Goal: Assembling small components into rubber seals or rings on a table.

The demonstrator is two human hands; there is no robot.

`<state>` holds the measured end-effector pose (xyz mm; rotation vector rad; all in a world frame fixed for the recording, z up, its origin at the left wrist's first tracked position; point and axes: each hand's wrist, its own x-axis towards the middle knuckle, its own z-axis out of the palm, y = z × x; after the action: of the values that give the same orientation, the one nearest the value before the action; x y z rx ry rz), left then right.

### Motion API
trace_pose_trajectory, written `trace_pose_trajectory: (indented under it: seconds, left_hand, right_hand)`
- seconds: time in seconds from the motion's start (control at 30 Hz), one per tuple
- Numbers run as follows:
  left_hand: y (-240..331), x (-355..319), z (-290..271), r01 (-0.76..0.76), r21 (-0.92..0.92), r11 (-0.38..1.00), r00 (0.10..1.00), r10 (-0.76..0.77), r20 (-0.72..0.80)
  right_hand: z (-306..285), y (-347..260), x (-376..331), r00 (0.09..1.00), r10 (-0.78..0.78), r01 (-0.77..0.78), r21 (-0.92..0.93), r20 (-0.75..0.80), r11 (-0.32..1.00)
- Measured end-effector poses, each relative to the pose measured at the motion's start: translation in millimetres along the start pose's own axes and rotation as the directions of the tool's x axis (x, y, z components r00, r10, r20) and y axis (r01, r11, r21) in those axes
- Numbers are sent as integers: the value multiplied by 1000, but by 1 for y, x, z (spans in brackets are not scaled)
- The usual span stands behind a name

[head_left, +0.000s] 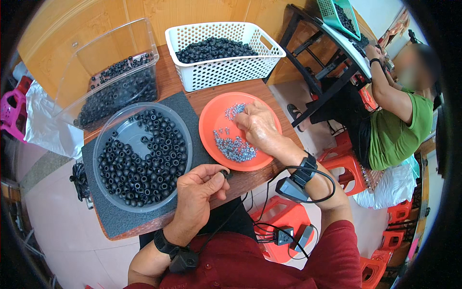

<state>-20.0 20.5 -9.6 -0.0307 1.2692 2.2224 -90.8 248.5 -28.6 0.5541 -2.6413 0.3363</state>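
Note:
My left hand (198, 189) pinches a small black rubber ring (224, 174) between thumb and fingers, just in front of the orange plate (211, 120). My right hand (257, 126) rests over that plate, fingertips down among several small silver metal pieces (235, 148); whether it grips one is hidden. A round clear bowl (109, 135) full of black rings sits on a dark grey mat (187, 108) to the left of my left hand.
A clear plastic bin (82, 62) and a white perforated basket (226, 72), both holding black rings, stand at the back of the wooden table (168, 79). Another person in a green shirt (402, 130) works at a black table on the right. Red stools (344, 166) stand below.

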Motion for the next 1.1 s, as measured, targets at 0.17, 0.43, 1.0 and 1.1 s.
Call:
trace_pose_trajectory:
  seconds: [0.17, 0.43, 1.0, 1.1]
  left_hand:
    - [-2, 0, -3, -12, -9, 1000, 1000, 12, 15]
    - [0, 0, 0, 1, 1, 1000, 1000, -1, 18]
    - [-4, -3, 7, 51, -139, 989, 998, -45, 43]
    - [-6, -3, 5, 67, -140, 988, 995, -56, 76]
  right_hand:
    - [6, -1, 2, 998, 4, -1, -39, 60, 999]
    - [2, -5, -2, 1000, -23, 25, -98, 19, 995]
    - [-54, -118, -49, 797, 592, -286, 938, 118, 197]
    - [-53, -124, -54, 768, 626, -288, 947, 139, 144]
